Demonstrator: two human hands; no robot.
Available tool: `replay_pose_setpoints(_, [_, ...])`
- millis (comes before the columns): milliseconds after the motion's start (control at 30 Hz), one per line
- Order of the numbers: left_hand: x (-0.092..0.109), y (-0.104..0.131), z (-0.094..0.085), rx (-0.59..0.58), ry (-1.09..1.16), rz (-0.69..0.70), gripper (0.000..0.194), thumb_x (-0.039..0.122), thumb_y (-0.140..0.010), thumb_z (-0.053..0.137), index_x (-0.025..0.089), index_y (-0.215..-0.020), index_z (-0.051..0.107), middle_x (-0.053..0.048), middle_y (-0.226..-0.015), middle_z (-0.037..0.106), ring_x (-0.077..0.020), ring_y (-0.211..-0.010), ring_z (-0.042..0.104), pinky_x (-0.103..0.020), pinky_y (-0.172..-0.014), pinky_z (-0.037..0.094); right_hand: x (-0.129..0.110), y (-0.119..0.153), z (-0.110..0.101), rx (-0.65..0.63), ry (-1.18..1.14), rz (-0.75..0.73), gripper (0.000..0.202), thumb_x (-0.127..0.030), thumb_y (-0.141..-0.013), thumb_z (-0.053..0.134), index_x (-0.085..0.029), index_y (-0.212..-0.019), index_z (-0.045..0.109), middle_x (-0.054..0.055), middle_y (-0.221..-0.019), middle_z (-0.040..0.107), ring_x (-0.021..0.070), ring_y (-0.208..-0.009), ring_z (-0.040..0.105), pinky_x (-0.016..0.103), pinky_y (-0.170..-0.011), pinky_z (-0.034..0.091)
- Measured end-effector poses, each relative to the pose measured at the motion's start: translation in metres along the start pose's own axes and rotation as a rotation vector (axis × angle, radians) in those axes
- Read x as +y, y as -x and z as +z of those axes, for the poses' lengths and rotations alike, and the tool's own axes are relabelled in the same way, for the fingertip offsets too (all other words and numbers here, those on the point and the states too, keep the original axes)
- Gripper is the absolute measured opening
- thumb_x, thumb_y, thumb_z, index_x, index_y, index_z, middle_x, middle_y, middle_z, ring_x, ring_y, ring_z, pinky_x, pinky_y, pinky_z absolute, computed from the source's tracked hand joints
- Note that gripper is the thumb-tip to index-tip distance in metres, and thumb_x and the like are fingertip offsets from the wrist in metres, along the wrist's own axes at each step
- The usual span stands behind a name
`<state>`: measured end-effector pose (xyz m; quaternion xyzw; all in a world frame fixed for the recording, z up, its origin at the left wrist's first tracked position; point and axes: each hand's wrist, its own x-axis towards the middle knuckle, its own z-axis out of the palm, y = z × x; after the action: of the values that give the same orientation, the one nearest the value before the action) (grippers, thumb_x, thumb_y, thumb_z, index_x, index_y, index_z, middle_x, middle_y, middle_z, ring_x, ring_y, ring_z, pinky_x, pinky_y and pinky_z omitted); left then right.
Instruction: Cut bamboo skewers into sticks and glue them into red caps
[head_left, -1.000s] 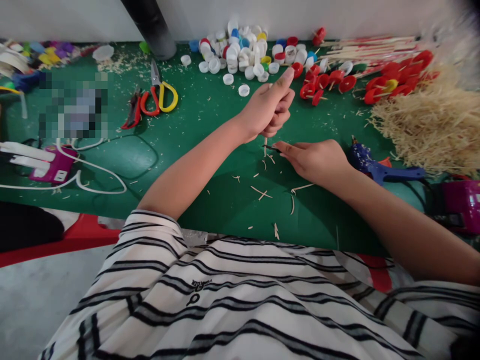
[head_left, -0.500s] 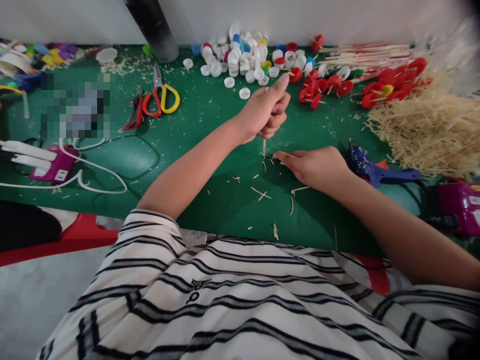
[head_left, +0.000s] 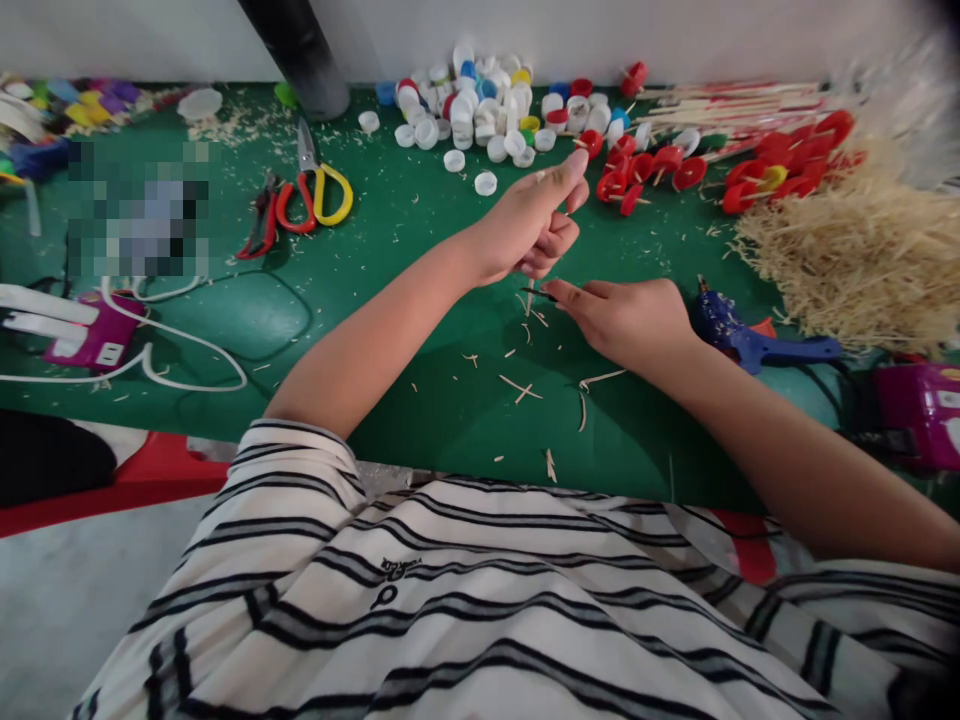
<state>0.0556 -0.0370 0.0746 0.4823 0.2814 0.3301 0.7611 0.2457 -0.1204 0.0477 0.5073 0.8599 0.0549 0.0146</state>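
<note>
My left hand [head_left: 534, 222] is closed in a fist with the thumb pointing up and away. Out of its underside sticks a thin pale wooden stick [head_left: 531, 298], its lower end toward the table. My right hand [head_left: 626, 318] pinches a small dark blade [head_left: 538, 292], most of it hidden by the fingers. The blade's tip lies across the stick just below my left fist. Pale wood shavings [head_left: 521, 388] lie scattered on the green table [head_left: 420, 330] beneath both hands.
Bottle caps [head_left: 480, 110], red cap wheels on sticks [head_left: 622, 170] and a heap of wood shavings [head_left: 862, 250] line the back and right. A blue glue gun [head_left: 750, 340] rests beside my right forearm. Scissors [head_left: 315, 185], red-handled cutters [head_left: 261, 220] and a white cable [head_left: 195, 345] lie left.
My right hand has shifted slightly up with the blade, closer to my left fist. The left fist has tilted a little and the view has moved slightly.
</note>
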Motion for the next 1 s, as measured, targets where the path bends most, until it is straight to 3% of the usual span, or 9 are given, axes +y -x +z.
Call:
replay_pose_setpoints(267, [-0.001, -0.001, 0.002, 0.036, 0.039, -0.011, 0.053, 0.063, -0.109, 0.049, 0.022, -0.075, 0.044, 0.012, -0.047, 0.021, -0.0023, -0.036, 0.010, -0.016, -0.042, 0.010, -0.001, 0.002, 0.007, -0.008, -0.025, -0.025, 0.055, -0.038, -0.114, 0.033, -0.026, -0.157, 0.066, 0.009, -0.104, 0.084, 0.0169, -0.069, 0.060, 0.034, -0.059, 0.018])
replay_pose_setpoints(467, [-0.003, 0.001, 0.009, 0.104, 0.085, 0.015, 0.045, 0.054, -0.107, 0.062, 0.023, -0.080, 0.041, 0.014, -0.049, 0.022, -0.0009, -0.037, 0.010, -0.017, -0.045, 0.007, -0.001, 0.005, 0.007, -0.060, -0.005, -0.020, 0.056, -0.035, -0.113, 0.034, -0.027, -0.161, 0.062, 0.008, -0.108, 0.084, 0.0175, -0.070, 0.061, 0.034, -0.058, 0.017])
replay_pose_setpoints(700, [-0.007, 0.001, 0.009, 0.094, 0.038, 0.085, 0.045, 0.046, -0.103, 0.071, 0.024, -0.081, 0.038, 0.014, -0.047, 0.025, -0.0016, -0.036, 0.011, -0.017, -0.044, 0.007, -0.006, 0.010, 0.005, -0.073, 0.004, -0.032, 0.058, -0.025, -0.109, 0.041, -0.026, -0.164, 0.059, 0.009, -0.103, 0.083, 0.0164, -0.065, 0.057, 0.034, -0.058, 0.017])
replay_pose_setpoints(833, [-0.005, 0.002, 0.010, 0.085, 0.001, 0.089, 0.043, 0.045, -0.107, 0.065, 0.025, -0.081, 0.037, 0.014, -0.046, 0.024, -0.0021, -0.037, 0.010, -0.017, -0.043, 0.009, -0.010, 0.011, 0.002, -0.102, 0.009, -0.027, 0.061, -0.020, -0.106, 0.041, -0.024, -0.165, 0.057, 0.010, -0.102, 0.082, 0.0154, -0.062, 0.054, 0.034, -0.058, 0.017])
replay_pose_setpoints(1000, [0.001, 0.007, 0.010, 0.024, -0.010, 0.022, 0.041, 0.043, -0.109, 0.062, 0.024, -0.082, 0.039, 0.013, -0.047, 0.027, -0.0016, -0.038, 0.011, -0.014, -0.042, 0.012, -0.014, 0.014, -0.002, -0.176, 0.063, -0.071, 0.066, -0.016, -0.104, 0.041, -0.026, -0.168, 0.053, 0.008, -0.096, 0.079, 0.0160, -0.061, 0.054, 0.034, -0.058, 0.017])
